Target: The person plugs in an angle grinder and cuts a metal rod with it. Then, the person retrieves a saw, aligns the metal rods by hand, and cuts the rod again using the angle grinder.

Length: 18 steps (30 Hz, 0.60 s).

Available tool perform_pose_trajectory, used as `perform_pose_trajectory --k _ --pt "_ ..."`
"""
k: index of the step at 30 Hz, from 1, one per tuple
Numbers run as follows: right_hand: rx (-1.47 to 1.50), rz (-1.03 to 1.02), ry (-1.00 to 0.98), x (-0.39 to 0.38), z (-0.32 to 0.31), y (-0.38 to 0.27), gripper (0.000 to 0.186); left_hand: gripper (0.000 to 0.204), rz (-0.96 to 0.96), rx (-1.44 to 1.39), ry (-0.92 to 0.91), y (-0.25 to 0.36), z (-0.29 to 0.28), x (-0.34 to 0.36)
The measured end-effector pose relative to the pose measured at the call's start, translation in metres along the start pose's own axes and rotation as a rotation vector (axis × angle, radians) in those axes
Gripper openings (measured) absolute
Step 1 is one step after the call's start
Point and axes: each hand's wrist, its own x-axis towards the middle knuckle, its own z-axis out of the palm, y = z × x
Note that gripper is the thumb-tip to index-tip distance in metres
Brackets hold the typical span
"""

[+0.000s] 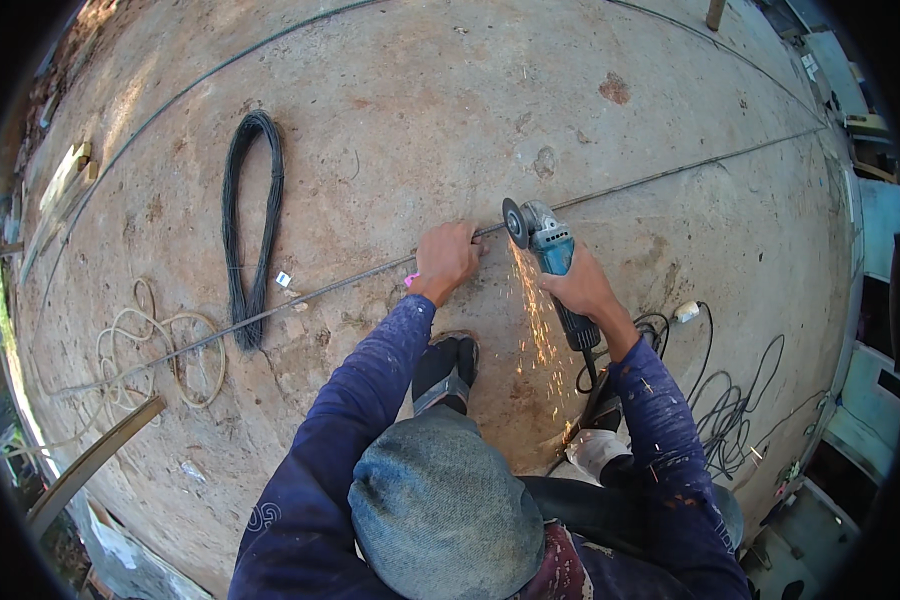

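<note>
My left hand [448, 258] is closed around a long thin steel rebar [360, 273], which runs across the concrete floor from lower left to upper right. In my right hand [582, 285] is a blue and black angle grinder [554, 244], gripped by its body. The grinder's disc [515, 222] meets the rebar just right of my left hand. Orange sparks [532, 310] stream from the disc down toward my feet. My fingertips on the rebar's far side are partly hidden.
A coil of dark wire [231, 205] lies left of my left hand, crossed by the rebar. Pale rope [217, 375] loops at the left. Black cable [735, 415] tangles at the right near a white connector [686, 311]. My shoe [467, 352] stands below the rebar.
</note>
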Motion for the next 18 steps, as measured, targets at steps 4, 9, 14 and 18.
perform_pose_trajectory --k 4,9,14,18 --pt "-0.007 0.016 -0.017 -0.003 -0.002 -0.007 0.08 0.031 0.001 0.011 -0.001 -0.004 0.003 0.0" --pt "-0.006 -0.009 -0.002 0.002 -0.003 -0.007 0.079 0.031 0.014 0.002 0.011 0.001 -0.002 0.001" --pt "-0.019 -0.054 -0.001 0.012 0.001 0.002 0.078 0.032 0.009 0.005 0.002 0.002 -0.002 0.003" --pt "-0.012 -0.032 -0.025 0.013 0.004 0.005 0.077 0.031 0.028 0.023 0.021 0.0 0.0 0.001"
